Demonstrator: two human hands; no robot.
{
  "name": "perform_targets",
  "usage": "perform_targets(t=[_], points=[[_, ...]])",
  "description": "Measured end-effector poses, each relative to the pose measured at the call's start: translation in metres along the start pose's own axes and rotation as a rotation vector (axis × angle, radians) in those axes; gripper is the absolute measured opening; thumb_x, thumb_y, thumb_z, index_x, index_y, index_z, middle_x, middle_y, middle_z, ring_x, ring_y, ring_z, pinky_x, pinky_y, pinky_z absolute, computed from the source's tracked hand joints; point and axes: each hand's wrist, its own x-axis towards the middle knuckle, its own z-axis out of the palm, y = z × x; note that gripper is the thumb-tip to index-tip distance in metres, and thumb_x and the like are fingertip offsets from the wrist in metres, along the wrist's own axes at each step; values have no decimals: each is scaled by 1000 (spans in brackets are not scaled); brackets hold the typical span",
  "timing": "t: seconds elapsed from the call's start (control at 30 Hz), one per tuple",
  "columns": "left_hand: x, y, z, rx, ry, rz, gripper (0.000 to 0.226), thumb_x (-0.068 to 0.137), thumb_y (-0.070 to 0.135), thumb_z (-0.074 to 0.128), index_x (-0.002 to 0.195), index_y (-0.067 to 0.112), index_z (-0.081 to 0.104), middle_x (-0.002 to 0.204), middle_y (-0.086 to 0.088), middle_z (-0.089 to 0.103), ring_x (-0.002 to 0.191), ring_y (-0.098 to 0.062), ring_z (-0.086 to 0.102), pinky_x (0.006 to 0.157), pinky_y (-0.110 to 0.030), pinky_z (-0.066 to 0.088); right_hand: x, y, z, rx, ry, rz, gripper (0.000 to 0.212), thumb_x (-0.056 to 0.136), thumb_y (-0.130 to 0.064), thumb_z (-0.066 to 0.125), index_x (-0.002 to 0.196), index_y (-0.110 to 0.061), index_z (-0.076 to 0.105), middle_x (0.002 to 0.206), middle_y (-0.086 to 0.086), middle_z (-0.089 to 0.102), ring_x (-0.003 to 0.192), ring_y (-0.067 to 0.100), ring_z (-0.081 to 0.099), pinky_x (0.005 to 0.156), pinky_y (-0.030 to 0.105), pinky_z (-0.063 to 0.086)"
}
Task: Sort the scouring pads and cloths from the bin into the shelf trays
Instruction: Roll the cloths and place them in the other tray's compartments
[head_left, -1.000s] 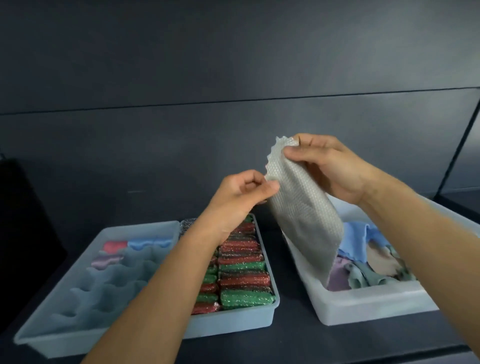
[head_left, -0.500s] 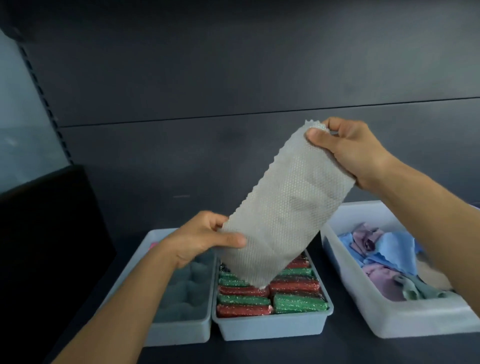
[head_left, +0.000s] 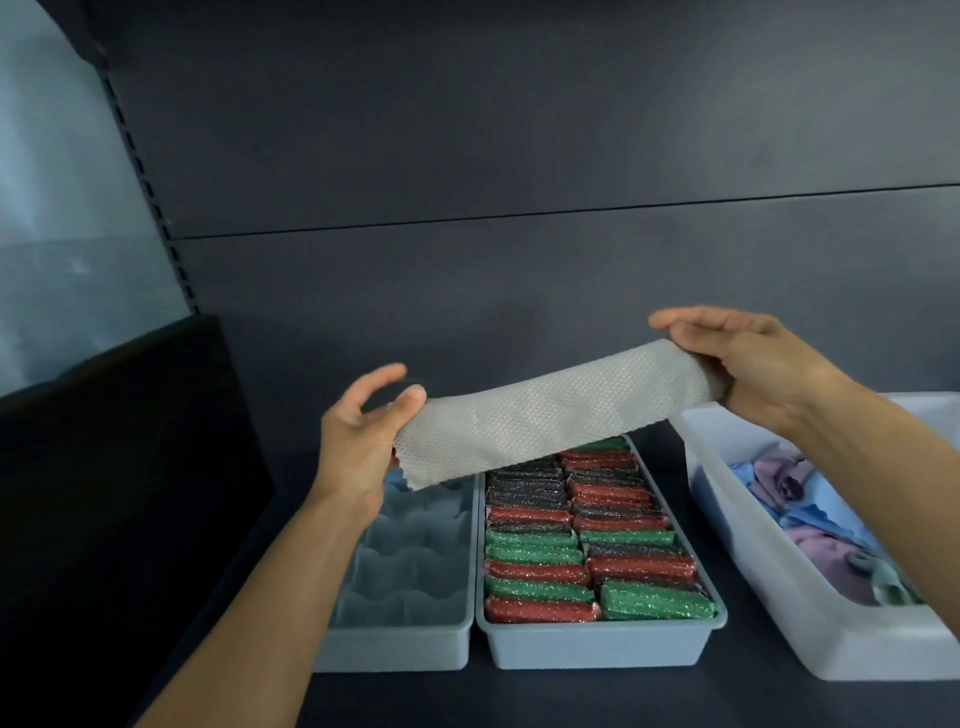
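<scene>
A grey textured cloth (head_left: 550, 415) stretches nearly level above the shelf trays, held at both ends. My left hand (head_left: 361, 441) pinches its left end with thumb and fingers, the other fingers spread. My right hand (head_left: 748, 364) grips its right end. Below it, the middle tray (head_left: 597, 647) is packed with red, green and dark glittery scouring pads (head_left: 587, 545). The left tray (head_left: 405, 649) has wavy compartments, mostly bare, its far end hidden by my hand and the cloth. The white bin (head_left: 810, 613) at the right holds blue, lilac and pale green cloths (head_left: 810, 514).
The trays and bin stand on a dark shelf (head_left: 519, 696) with a dark back panel (head_left: 519, 208). A black panel (head_left: 114, 467) rises at the left. A perforated shelf upright (head_left: 150, 192) runs up the left side.
The cloth went from hanging steeply to nearly level; my right hand dropped lower, my left hand rose slightly. The view shifted left, so trays sit further right.
</scene>
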Motion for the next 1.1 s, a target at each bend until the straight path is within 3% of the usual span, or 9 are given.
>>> perform_targets(t=[0.13, 0.27, 0.4, 0.5, 0.67, 0.8, 0.87, 0.97, 1.1], points=[[3, 11, -8, 45, -18, -38, 7, 83, 21, 74, 90, 18, 75, 71, 6, 72, 65, -12, 67, 55, -29, 54, -2, -1, -7, -39, -93, 39, 32, 75, -5, 65, 107, -7, 69, 87, 5, 72, 81, 14, 65, 72, 18, 54], [9, 16, -21, 138, -252, 2, 32, 82, -3, 68, 105, 19, 71, 97, -3, 75, 93, -16, 71, 83, -26, 55, -3, 1, -9, -256, -11, -42, 34, 79, 1, 69, 109, -16, 70, 106, 18, 68, 93, 27, 64, 97, 36, 51], [15, 16, -24, 423, -273, 136, 34, 87, 2, 69, 103, 32, 71, 102, 1, 75, 99, -17, 70, 92, -38, 56, -9, 5, -3, -545, 131, -177, 31, 83, -7, 73, 111, -19, 69, 101, 12, 69, 90, 25, 68, 78, 28, 54], [19, 18, -26, 603, -252, 215, 26, 92, 16, 66, 98, 40, 72, 99, 2, 74, 93, -22, 70, 86, -48, 58, -12, 6, -1, -687, 180, -260, 20, 85, -14, 72, 104, -20, 71, 90, 4, 70, 80, 16, 65, 68, 18, 49], [19, 20, -23, 643, -189, 294, 16, 93, 25, 65, 92, 39, 72, 97, -6, 71, 89, -29, 66, 64, -32, 55, -15, 1, -2, -731, 190, -328, 9, 87, -18, 69, 81, -24, 68, 77, -3, 66, 61, 4, 56, 51, 4, 40], [16, 18, -19, 492, -177, 190, 9, 86, 38, 67, 89, 32, 72, 108, -5, 64, 97, -23, 62, 74, -32, 51, -14, 0, -6, -488, 113, -233, 7, 88, -14, 66, 82, -11, 66, 83, 3, 63, 72, 14, 56, 72, 17, 43], [13, 15, -16, 361, -213, 111, 11, 91, 33, 63, 89, 25, 71, 98, -2, 69, 92, -21, 64, 81, -40, 50, -13, 1, -8, -286, 32, -141, 7, 92, -11, 60, 85, -7, 62, 81, 7, 60, 76, 19, 55, 77, 29, 45], [6, 12, -7, 229, -214, 72, 12, 99, 16, 55, 97, 12, 66, 86, -5, 69, 72, -17, 65, 69, -32, 55, -12, 5, -8, -135, 12, -65, 10, 95, -8, 54, 85, -8, 56, 74, 7, 58, 63, 19, 54, 55, 25, 50], [3, 9, -4, 45, -198, 4, 14, 97, 8, 56, 109, 15, 56, 66, -2, 57, 47, -14, 47, 42, -24, 43, -11, 14, -10, 76, 36, 19, 14, 94, -3, 53, 94, -15, 61, 66, 3, 50, 42, 11, 33, 39, 22, 33]])
